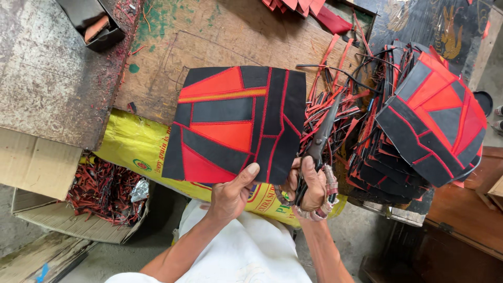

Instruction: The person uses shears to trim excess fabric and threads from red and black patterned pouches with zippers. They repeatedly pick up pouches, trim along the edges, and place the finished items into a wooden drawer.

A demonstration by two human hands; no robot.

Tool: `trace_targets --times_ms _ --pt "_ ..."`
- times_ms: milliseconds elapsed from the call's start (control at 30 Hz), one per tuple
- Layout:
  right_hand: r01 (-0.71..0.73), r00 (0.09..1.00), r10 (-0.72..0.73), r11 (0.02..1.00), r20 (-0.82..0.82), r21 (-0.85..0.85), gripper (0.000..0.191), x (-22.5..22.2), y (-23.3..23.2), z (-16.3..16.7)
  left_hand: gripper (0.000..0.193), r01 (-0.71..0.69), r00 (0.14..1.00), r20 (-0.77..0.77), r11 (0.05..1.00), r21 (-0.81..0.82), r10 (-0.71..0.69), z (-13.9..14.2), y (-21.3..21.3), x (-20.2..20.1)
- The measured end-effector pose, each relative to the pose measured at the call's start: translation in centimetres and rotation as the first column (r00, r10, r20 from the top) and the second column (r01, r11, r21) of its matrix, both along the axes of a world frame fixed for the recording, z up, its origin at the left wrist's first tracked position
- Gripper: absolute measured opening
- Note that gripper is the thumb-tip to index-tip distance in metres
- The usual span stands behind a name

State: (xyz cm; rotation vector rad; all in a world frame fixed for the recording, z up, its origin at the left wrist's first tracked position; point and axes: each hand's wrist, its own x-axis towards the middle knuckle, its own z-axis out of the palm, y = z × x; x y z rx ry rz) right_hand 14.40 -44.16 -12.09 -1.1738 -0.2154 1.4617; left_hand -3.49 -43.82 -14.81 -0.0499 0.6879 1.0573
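Two hands at trimming stage: left hand (229, 195) pinches the stitched red-and-black panel (236, 123) by its lower edge, thumb on top. Right hand (310, 184) clenched through the scissors (318, 149), blades lying just beside the panel's right edge. Judged next: edge fed squarely between the blades.

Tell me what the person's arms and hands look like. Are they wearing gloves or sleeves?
No gloves and no long sleeves. Both forearms are bare up to the bottom edge of the picture. The left hand and the right hand are bare too, with short, plain fingernails. No rings, watch or bracelets can be seen on them.

Workshop, scrap-strewn bench (63, 78), stacked panels (419, 131)
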Motion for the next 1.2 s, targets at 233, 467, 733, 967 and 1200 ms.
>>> trace_targets --times_ms 233,467,733,967,1200 --pt "-0.043 0.991 0.05 0.997 0.122 -0.062 0.014 -0.5 0.9 -0.1 0.032 0.044 0.99 -0.14 0.994 0.104 -0.03 0.6 0.8 -0.5" --pt "-0.046 0.998 0.047 0.998 0.032 -0.036 0.016 -0.8 1.8 1.9 0.028 0.907 0.124 -0.919 0.418 -0.048 -0.374 9.0 1.0 -5.4" --pt "-0.128 0.991 0.132 0.985 -0.025 0.116 0.019 -0.8 1.9 4.2 0.047 0.971 -0.037 -0.51 0.151 0.184 0.859 15.2 9.4 -2.7" --pt "-0.188 0.864 0.063 0.96 0.499 0.206 0.022 1.8 -0.4 1.4 0.033 0.962 0.208 -0.694 -0.016 0.272 0.69 22.2 19.7 -8.4" --pt "-0.401 0.821 0.336 0.915 0.462 0.048 0.019 0.0 -3.9 -1.2 0.045 0.885 0.458 -0.882 -0.029 0.464 -0.111 16.8 25.3 -7.7"
